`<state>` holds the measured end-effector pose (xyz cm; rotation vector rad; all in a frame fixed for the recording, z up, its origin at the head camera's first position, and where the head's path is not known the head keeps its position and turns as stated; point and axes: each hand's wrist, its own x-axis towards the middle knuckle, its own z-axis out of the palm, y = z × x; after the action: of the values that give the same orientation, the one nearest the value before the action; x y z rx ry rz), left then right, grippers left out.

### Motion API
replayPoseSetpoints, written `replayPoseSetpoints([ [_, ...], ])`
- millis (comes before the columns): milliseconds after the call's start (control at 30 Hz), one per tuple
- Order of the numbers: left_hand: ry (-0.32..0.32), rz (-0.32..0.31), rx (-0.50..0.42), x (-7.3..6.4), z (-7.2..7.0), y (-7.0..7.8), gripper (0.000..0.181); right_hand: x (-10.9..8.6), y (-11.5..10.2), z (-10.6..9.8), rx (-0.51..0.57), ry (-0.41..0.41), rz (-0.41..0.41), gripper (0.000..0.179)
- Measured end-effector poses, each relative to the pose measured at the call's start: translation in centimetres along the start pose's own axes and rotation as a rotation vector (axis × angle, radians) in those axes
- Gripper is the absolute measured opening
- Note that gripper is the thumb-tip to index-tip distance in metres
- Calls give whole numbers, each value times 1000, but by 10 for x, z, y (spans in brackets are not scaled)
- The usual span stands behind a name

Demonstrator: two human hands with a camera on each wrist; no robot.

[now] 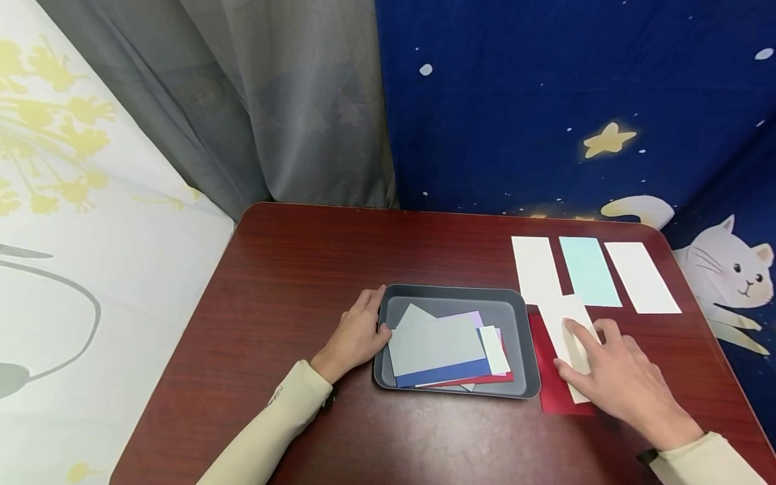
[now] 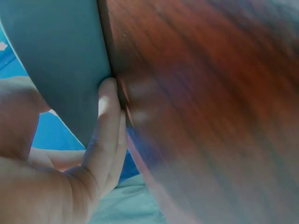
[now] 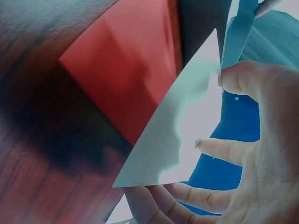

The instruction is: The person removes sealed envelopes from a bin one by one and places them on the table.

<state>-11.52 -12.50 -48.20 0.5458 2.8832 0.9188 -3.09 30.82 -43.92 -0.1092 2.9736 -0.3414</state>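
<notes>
My left hand (image 1: 358,333) holds the left wall of a grey rectangular tray (image 1: 533,364). In the left wrist view, straight fingers (image 2: 105,112) lie along the tray's outer wall (image 2: 60,51), and the thumb passes behind the rim. A cream paper strip (image 1: 564,333) is held by my right hand (image 1: 630,380), tilted off the table in the right wrist view. Thumb and index finger touch one face of the strip (image 3: 173,126), while other fingers reach its lower edge. Below it lies a red paper sheet (image 1: 552,384), partly hidden by strip and hand.
Overlapping papers lie in the tray: a large grey sheet (image 1: 436,343), a blue one (image 1: 445,370), a small white strip (image 1: 494,350), and lilac and red edges. Behind the right hand, a pale blue strip (image 1: 589,269) lies between two white strips (image 1: 536,269) (image 1: 642,276). Curtains hang beyond the table.
</notes>
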Motion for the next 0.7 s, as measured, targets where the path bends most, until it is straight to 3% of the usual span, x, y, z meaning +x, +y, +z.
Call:
replayPoseSetpoints([
  [700, 12, 8, -9, 0, 3, -1, 77, -9, 40, 12, 2, -22, 61, 78],
])
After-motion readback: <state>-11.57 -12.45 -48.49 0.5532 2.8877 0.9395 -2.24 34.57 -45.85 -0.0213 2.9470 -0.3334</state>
